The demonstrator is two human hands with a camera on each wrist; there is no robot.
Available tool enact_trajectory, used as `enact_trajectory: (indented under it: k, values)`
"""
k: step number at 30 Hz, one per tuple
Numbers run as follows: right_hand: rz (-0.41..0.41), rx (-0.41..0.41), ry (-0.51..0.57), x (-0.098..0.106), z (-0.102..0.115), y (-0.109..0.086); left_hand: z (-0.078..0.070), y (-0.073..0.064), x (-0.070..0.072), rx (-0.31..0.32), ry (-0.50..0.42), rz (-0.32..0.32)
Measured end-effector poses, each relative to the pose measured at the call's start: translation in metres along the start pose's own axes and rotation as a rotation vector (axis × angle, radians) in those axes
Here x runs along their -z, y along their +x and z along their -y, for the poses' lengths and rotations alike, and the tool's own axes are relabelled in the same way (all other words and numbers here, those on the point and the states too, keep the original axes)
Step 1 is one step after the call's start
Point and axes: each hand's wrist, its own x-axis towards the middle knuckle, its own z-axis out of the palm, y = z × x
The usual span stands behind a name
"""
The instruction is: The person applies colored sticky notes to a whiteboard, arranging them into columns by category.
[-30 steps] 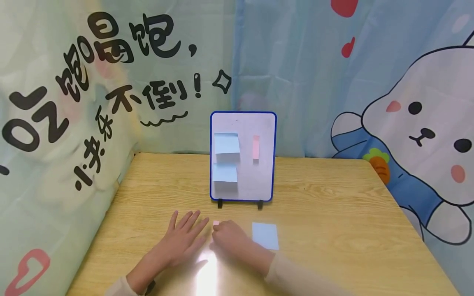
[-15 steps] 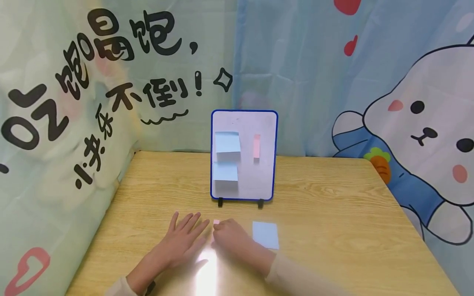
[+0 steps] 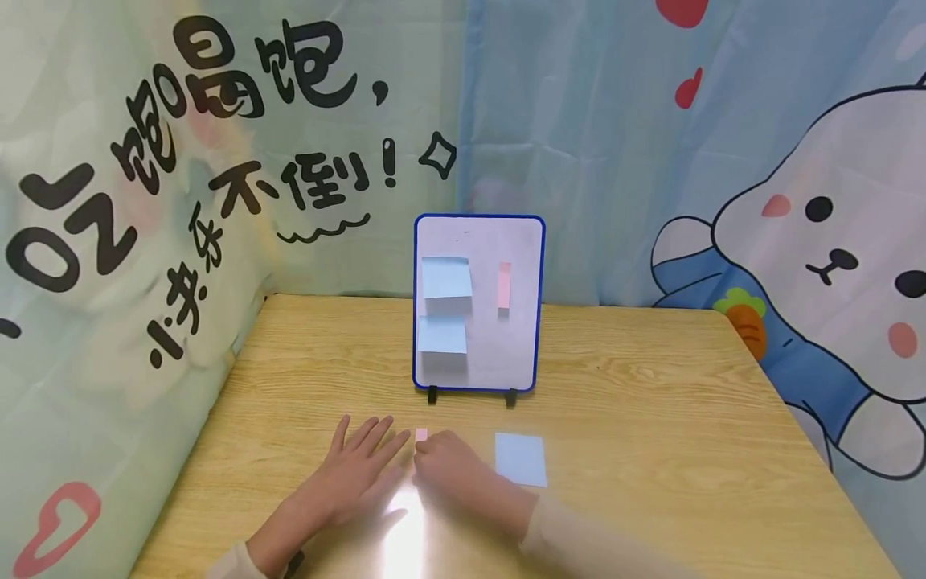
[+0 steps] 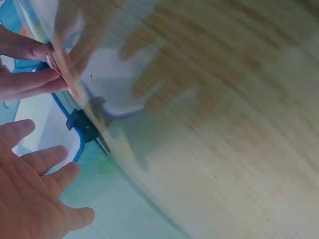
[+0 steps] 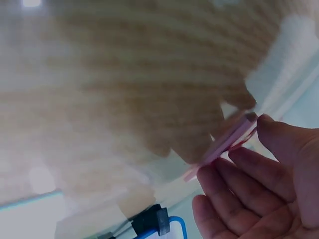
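Observation:
On the table in front of the whiteboard, my right hand [image 3: 459, 474] pinches a narrow pink sticky strip [image 3: 421, 434] between thumb and fingers. The right wrist view shows this pink strip [image 5: 232, 135] lying along the tabletop, its edge between the thumb and the other fingertips. My left hand [image 3: 354, 474] is just to the left, fingers straight and spread, palm down and holding nothing. Whether it touches the table, I cannot tell. To the right of my right hand lies a square light-blue sticky note [image 3: 520, 460].
A blue-framed whiteboard [image 3: 499, 354] stands on black feet [image 3: 510, 398] behind the hands. Two light-blue notes, an upper note [image 3: 446, 277] and a lower note [image 3: 443, 334], and a pink strip [image 3: 504, 285] are stuck on it. Printed curtains [image 3: 579, 161] hang behind the wooden table [image 3: 651, 418].

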Motion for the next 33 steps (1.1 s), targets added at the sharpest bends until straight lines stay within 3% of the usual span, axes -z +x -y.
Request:
enact_trajectory:
  k: [4,12,18,24,29,33]
  values:
    - [0.03,0.045,-0.048,0.0,-0.002,0.003,0.0,0.0,0.001,0.003,-0.004,0.004]
    - [-0.015,0.07,-0.058,-0.004,-0.006,0.004,0.0,-0.001,-0.001,0.006,-0.01,0.025]
    - [0.029,-0.029,0.134,-0.008,-0.009,0.007,0.0,-0.001,-0.003,-0.081,0.029,0.035]
    - [-0.002,-0.071,0.249,-0.009,-0.014,0.008,0.0,-0.001,-0.003,-0.196,0.082,0.004]
    - [0.008,-0.11,0.355,-0.004,-0.017,0.009,-0.003,0.001,-0.003,-0.231,0.074,0.059]
    - [0.039,-0.144,0.414,0.001,-0.018,0.008,-0.005,0.001,-0.003,-0.221,0.075,0.099]
